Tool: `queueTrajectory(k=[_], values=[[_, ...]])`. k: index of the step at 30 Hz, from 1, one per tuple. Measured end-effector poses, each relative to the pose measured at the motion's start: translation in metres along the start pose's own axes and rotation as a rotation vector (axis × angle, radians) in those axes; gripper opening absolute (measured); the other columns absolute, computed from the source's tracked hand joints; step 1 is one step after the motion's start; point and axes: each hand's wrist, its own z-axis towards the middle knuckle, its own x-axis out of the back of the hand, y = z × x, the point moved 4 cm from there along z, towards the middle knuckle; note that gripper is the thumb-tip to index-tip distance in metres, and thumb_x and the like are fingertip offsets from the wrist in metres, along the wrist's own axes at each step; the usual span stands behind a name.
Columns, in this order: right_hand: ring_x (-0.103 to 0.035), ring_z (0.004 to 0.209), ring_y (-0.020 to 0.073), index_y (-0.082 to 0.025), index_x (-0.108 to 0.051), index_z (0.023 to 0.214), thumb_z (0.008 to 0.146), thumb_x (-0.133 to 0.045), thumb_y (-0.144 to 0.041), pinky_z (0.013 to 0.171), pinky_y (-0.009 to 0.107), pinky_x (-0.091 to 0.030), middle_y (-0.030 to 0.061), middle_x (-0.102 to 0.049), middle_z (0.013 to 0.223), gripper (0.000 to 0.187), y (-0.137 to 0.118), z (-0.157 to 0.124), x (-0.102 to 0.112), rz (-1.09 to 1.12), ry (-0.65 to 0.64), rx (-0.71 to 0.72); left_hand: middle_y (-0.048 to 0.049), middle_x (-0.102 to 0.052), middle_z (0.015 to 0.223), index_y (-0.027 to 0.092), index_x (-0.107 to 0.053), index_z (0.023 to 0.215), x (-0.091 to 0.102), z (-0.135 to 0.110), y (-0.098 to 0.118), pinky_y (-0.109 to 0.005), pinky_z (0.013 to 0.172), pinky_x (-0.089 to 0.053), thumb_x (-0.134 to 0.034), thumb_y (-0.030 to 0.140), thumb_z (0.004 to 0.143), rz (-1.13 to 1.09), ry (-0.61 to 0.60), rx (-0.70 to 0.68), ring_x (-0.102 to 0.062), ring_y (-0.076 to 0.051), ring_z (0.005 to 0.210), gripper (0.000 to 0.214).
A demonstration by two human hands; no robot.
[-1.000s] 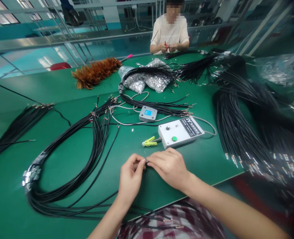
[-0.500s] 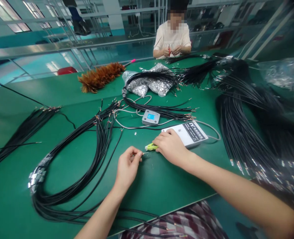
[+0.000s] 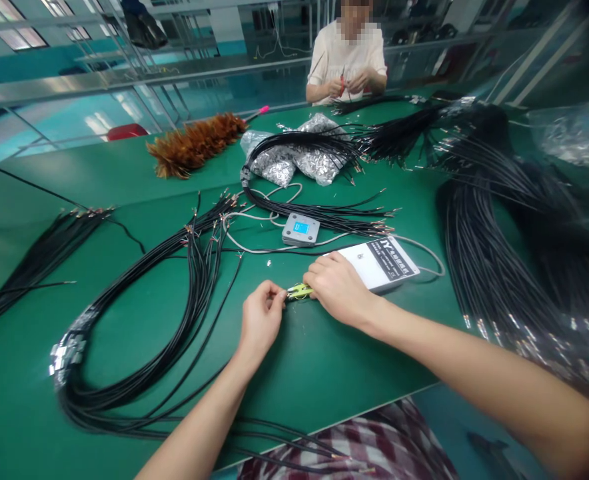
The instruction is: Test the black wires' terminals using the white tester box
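My left hand is closed in a pinch on the end of a thin black cable, mostly hidden by the fingers. My right hand is wrapped around small yellow-green wire cutters. Their metal tips point left and meet the wire end at my left fingertips; whether the jaws are closed on it is too small to tell. A white box with a black label lies just beyond my right hand. Left of my hands, a bundle of black cables curves around in a loop.
More cables lie in a second bundle, a left pile and a large right heap. Beyond are a small grey display unit, bags of metal parts and a feather duster. Opposite sits a co-worker.
The wire cutters in my right hand have moved left and now meet the wire end at my left fingertips. My left hand has moved slightly up. The whole view has shifted a little.
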Motion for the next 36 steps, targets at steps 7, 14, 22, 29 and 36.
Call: queueTrajectory(k=[7, 14, 22, 29, 36], values=[[-0.058, 0.089, 0.0238, -0.015, -0.065, 0.085, 0.087, -0.062, -0.014, 0.077, 0.036, -0.029, 0.0077, -0.069, 0.088, 0.004, -0.002, -0.004, 0.000, -0.029, 0.015, -0.007, 0.0038, -0.051, 0.056, 0.020, -0.052, 0.066, -0.001, -0.002, 0.003, -0.022, 0.049, -0.031, -0.055, 0.031, 0.079, 0.111, 0.031, -0.042, -0.045, -0.012, 0.049, 0.017], [-0.058, 0.098, 0.0256, -0.015, -0.065, 0.094, 0.084, -0.071, -0.027, 0.085, 0.040, -0.032, 0.0092, -0.070, 0.100, 0.016, 0.001, -0.015, 0.011, 0.047, 0.084, 0.014, 0.0038, -0.052, 0.057, 0.020, -0.051, 0.067, -0.001, -0.003, 0.004, -0.021, 0.048, -0.031, -0.053, 0.032, 0.081, 0.160, 0.034, -0.061, -0.045, -0.012, 0.048, 0.018], [-0.061, 0.108, 0.0227, -0.020, -0.065, 0.100, 0.094, -0.054, -0.020, 0.089, 0.038, -0.042, 0.0053, -0.072, 0.113, 0.013, 0.034, -0.102, 0.026, 0.264, 0.512, -0.203, 0.0032, -0.053, 0.056, 0.020, -0.052, 0.066, 0.001, -0.003, 0.005, -0.022, 0.049, -0.031, -0.054, 0.033, 0.080, 0.154, 0.033, -0.082, -0.047, -0.013, 0.048, 0.019], [-0.064, 0.103, 0.0216, -0.022, -0.065, 0.109, 0.093, -0.056, -0.018, 0.087, 0.037, -0.039, 0.0026, -0.075, 0.104, 0.018, 0.020, -0.116, 0.010, 0.168, 0.541, -0.231, 0.0034, -0.054, 0.057, 0.020, -0.055, 0.068, 0.003, -0.006, 0.004, -0.022, 0.051, -0.031, -0.054, 0.031, 0.081, 0.191, 0.031, -0.109, -0.048, -0.013, 0.050, 0.017], [-0.064, 0.097, 0.0220, -0.021, -0.065, 0.108, 0.092, -0.059, -0.019, 0.089, 0.039, -0.038, 0.0027, -0.076, 0.102, 0.018, 0.027, -0.116, 0.004, 0.149, 0.605, -0.215, 0.0031, -0.053, 0.056, 0.019, -0.054, 0.067, 0.029, -0.008, -0.003, -0.022, 0.050, -0.032, -0.056, 0.031, 0.079, 0.171, 0.082, -0.093, -0.045, -0.012, 0.050, 0.017]])
